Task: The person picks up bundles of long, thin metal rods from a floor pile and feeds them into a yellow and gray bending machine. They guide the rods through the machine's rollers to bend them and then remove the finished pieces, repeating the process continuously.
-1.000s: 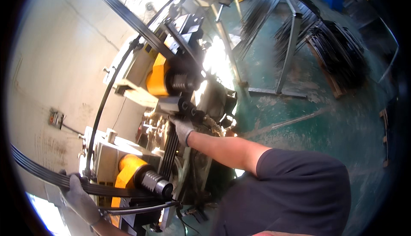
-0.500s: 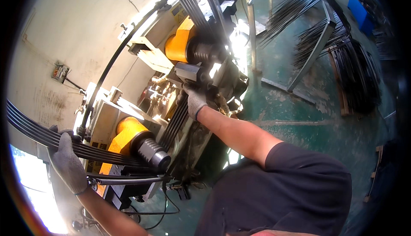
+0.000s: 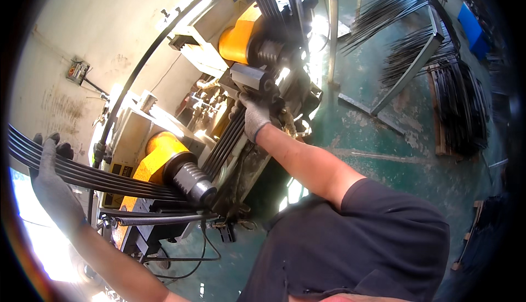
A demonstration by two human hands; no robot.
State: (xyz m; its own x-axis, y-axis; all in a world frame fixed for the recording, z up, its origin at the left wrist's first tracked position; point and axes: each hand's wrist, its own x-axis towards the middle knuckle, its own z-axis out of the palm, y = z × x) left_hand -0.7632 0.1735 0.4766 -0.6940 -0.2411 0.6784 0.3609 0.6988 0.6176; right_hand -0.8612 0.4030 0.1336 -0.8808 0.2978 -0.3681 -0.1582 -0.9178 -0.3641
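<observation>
Several black metal rods (image 3: 118, 177) run side by side from the left edge to a ridged steel roller (image 3: 193, 181) on the near yellow machine head (image 3: 164, 151). My left hand (image 3: 53, 184), in a grey glove, is closed around these rods, with dark fingertips showing above them. More of the rods (image 3: 223, 147) slant up between the two machine heads. At their upper end my gloved right hand (image 3: 255, 117) is closed around them, just below a grey metal block (image 3: 246, 76). Its fingers are partly hidden behind the rods.
A second yellow head (image 3: 236, 41) with its ridged roller (image 3: 271, 53) stands farther up. A spring-wrapped bar (image 3: 159, 220) and loose cables (image 3: 204, 252) hang nearby. Beyond, on the green floor, a metal rack (image 3: 408, 77) and a pallet (image 3: 442, 121) carry bundles of black rods.
My left hand has slid outward along the rods, farther left and up. The right hand stays by the metal block. The whole view has shifted slightly.
</observation>
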